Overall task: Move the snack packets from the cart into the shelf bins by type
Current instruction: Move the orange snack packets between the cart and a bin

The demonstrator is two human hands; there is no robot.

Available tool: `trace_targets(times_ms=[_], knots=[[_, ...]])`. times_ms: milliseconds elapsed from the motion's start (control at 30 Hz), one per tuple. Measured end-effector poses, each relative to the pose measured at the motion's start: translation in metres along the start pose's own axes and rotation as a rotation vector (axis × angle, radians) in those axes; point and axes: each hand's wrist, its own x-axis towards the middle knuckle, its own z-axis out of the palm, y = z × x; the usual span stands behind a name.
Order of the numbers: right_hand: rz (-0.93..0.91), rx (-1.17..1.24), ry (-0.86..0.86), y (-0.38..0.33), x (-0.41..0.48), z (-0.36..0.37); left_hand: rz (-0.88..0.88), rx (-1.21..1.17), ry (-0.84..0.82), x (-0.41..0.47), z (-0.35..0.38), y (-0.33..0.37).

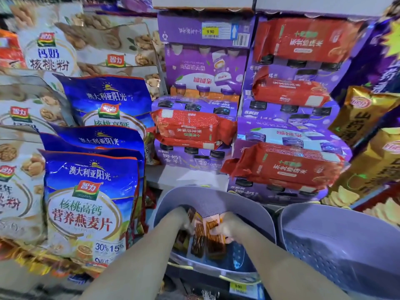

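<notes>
A: Where were the packets (pixel 213 243)?
B: Lower centre of the frame, inside the bin (pixel 216 200), in a rough row on its floor. The cart was not in view.
A: Hands?
B: Both were down in that bin. The right hand (pixel 227 231) had its fingers curled round the top edges of packets at the right end of the row. The left hand (pixel 185 221) lay against the left end. It was blurred, so I could not tell whether it gripped or only pressed.
A: The step, as you judged it?
B: Settling a batch into place. Doing it well meant squaring the row between both hands, faces one way, pushed toward the back wall to leave room in front.
A: Risks?
B: Thin packets looked apt to slump once let go. The second bin (pixel 324 239), lower right, seemed meant for another type, so it was worth checking for a stray.
</notes>
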Motion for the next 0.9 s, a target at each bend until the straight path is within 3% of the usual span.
trace_targets(times_ms=[300,500,667,900], knots=[[-0.155,-0.571,0.074,-0.008,-0.016,-0.005,0.065,0.231,0.051,-0.014,-0.003,0.01],[-0.253,-0.794,0.254,-0.013,-0.05,-0.013,0.159,0.353,0.244,-0.044,-0.012,0.016],[-0.38,-0.907,0.387,-0.018,-0.089,-0.024,0.232,0.436,0.501,-0.095,-0.018,0.015],[-0.57,-0.953,0.546,-0.022,-0.137,-0.038,0.108,0.367,0.75,-0.169,-0.009,0.005]])
